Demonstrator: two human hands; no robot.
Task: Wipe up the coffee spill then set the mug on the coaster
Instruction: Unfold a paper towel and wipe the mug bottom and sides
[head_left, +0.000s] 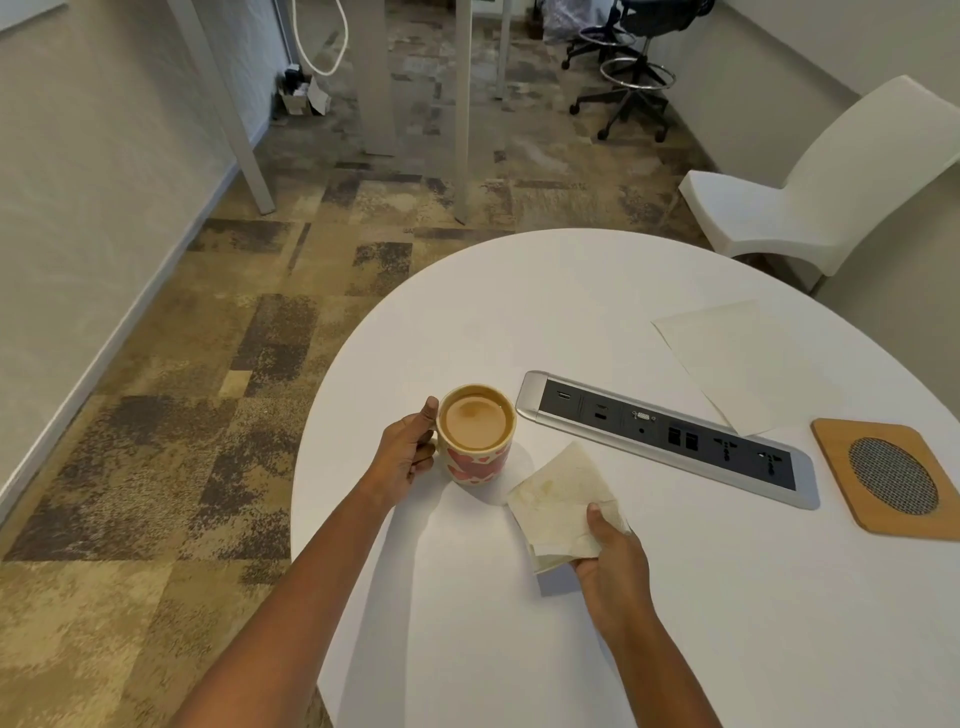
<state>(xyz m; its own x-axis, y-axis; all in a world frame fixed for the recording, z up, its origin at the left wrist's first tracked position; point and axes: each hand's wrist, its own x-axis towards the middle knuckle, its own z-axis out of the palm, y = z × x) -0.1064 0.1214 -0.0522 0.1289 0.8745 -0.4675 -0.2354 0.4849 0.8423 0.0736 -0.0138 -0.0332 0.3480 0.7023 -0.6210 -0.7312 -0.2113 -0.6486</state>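
A cream mug (475, 457) with red hearts, full of milky coffee, stands near the left edge of the round white table (571, 291). My left hand (408, 452) is wrapped around its handle side. My right hand (613, 564) holds a folded paper napkin (558, 501) with faint brown stains, lying just right of the mug. A square wooden coaster (836, 457) with a round mesh centre lies at the far right of the table. No wet coffee shows on the tabletop.
A silver and black power socket strip (670, 434) runs diagonally between the mug and the coaster. A second flat napkin (737, 358) lies behind the strip. A white chair (810, 197) stands beyond the table; carpeted floor lies to the left.
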